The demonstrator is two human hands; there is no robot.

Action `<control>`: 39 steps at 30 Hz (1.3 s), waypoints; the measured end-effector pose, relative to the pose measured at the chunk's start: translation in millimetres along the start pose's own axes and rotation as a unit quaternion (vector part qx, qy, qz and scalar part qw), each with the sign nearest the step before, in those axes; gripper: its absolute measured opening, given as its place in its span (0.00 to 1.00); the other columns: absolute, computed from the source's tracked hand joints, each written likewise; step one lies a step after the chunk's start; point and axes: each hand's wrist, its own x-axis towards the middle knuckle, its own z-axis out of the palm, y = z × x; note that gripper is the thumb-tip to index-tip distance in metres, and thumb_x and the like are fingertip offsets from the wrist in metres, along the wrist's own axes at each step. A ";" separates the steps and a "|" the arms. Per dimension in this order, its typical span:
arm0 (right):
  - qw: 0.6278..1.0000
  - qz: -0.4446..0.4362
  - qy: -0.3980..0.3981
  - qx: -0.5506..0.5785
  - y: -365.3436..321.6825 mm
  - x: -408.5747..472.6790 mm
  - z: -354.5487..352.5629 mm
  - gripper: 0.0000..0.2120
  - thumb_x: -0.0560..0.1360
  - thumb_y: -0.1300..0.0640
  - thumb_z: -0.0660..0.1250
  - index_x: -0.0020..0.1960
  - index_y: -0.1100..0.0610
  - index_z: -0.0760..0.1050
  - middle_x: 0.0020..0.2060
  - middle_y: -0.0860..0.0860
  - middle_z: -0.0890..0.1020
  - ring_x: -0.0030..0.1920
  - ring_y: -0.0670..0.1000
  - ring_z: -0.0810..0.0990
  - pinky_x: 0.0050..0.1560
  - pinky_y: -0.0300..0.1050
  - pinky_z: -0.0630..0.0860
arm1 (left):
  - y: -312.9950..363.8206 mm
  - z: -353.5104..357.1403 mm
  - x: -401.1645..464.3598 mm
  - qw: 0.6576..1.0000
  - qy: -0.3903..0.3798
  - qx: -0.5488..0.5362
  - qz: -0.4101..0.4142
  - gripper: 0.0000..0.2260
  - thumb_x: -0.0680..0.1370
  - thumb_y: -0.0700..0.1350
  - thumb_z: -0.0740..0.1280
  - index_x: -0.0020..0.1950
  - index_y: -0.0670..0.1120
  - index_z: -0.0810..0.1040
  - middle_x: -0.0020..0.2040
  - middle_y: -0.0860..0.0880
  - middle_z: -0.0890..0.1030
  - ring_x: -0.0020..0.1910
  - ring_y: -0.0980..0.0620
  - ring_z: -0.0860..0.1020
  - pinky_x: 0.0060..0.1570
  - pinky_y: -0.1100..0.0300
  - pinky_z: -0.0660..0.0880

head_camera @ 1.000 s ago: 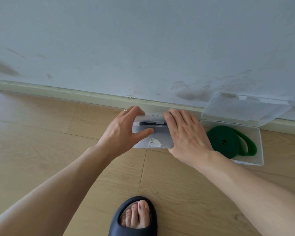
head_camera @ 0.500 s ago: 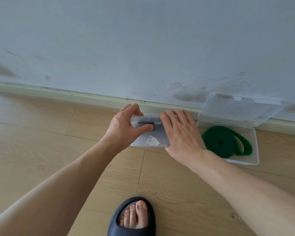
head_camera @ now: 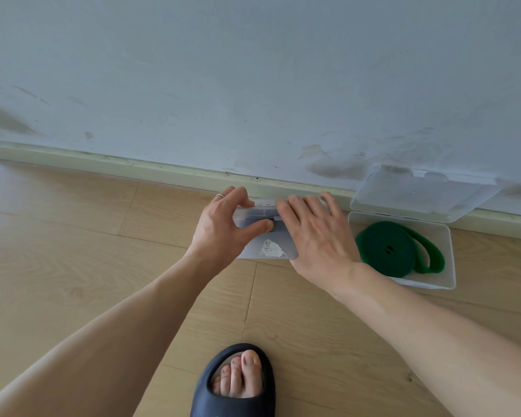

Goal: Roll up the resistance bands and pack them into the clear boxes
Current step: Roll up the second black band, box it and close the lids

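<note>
Clear plastic is under both hands: a closed rectangular clear plastic box (head_camera: 266,242) lies on the floor near the wall, and the person holds it from two sides. The left hand (head_camera: 220,227) grips the left end of this box, its thumb laid across the lid toward a dark latch in the middle and its fingers curled over the far edge; a thin ring sits on one finger. The right hand (head_camera: 316,233) lies on the right part of the lid with straight fingers spread flat, pressing down and not curled round anything. Something dark shows through the lid near the far edge, but what it is cannot be told. A whitish torn label is on the near part of the lid.

Just beside the right hand, to the right, a second clear plastic box (head_camera: 447,266) stands open, its lid (head_camera: 424,194) tilted back against the wall. Inside it lies a rolled green resistance band (head_camera: 385,251), coiled into a disc, with a loose loop of the band lying to its right.

Both boxes rest on a light wooden plank floor (head_camera: 73,251), close to a pale baseboard (head_camera: 103,162) under a grey-white stained wall (head_camera: 253,70). Nearer to the camera, a foot in a dark blue open-toe slipper (head_camera: 238,383) stands on the floor between the two forearms.
</note>
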 end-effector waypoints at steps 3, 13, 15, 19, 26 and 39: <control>1.000 -0.002 0.001 -0.008 0.1 0.7 -0.3 0.41 0.62 0.50 0.79 0.69 0.55 0.65 0.55 0.52 0.75 0.55 0.58 0.75 0.68 0.58 0.68 | -0.4 1.1 0.1 1.000 0.008 -0.018 -0.018 0.19 0.70 0.51 0.81 0.45 0.45 0.74 0.46 0.53 0.78 0.48 0.55 0.73 0.44 0.63 0.69; 0.998 -0.014 0.059 0.021 0.6 -4.1 5.0 0.34 0.61 0.56 0.79 0.64 0.56 0.69 0.48 0.51 0.75 0.46 0.56 0.75 0.53 0.51 0.69 | -7.5 2.7 -15.8 0.996 0.018 0.067 0.055 0.21 0.70 0.58 0.78 0.53 0.47 0.75 0.53 0.56 0.79 0.51 0.56 0.76 0.48 0.58 0.75; 0.998 -0.014 0.061 0.024 1.5 -4.0 6.7 0.34 0.62 0.54 0.80 0.64 0.55 0.69 0.49 0.50 0.75 0.46 0.56 0.75 0.54 0.51 0.69 | -7.1 -2.6 -19.3 0.977 -0.012 0.171 0.130 0.29 0.67 0.61 0.79 0.59 0.46 0.74 0.55 0.53 0.78 0.52 0.52 0.77 0.54 0.56 0.76; 0.997 -0.014 0.068 0.025 2.1 -3.2 9.8 0.35 0.61 0.52 0.81 0.64 0.55 0.70 0.48 0.50 0.74 0.46 0.56 0.75 0.54 0.51 0.69 | -8.1 -0.7 -22.7 0.899 -0.019 0.376 0.225 0.40 0.63 0.62 0.80 0.67 0.42 0.72 0.57 0.47 0.78 0.58 0.44 0.77 0.75 0.50 0.66; 0.996 -0.018 0.081 0.033 5.1 -2.0 10.9 0.33 0.62 0.51 0.80 0.63 0.56 0.71 0.47 0.50 0.75 0.46 0.56 0.75 0.51 0.50 0.69 | -13.6 3.0 -13.4 0.873 0.054 0.384 0.296 0.21 0.70 0.51 0.74 0.55 0.39 0.76 0.45 0.46 0.77 0.42 0.44 0.77 0.54 0.51 0.77; 0.994 -0.005 0.099 0.052 19.6 -9.5 13.8 0.32 0.70 0.38 0.72 0.62 0.61 0.73 0.50 0.54 0.77 0.50 0.58 0.75 0.58 0.52 0.73 | -19.1 3.9 -12.1 0.847 0.022 0.443 0.292 0.28 0.73 0.59 0.72 0.61 0.38 0.72 0.50 0.44 0.75 0.46 0.44 0.75 0.54 0.52 0.76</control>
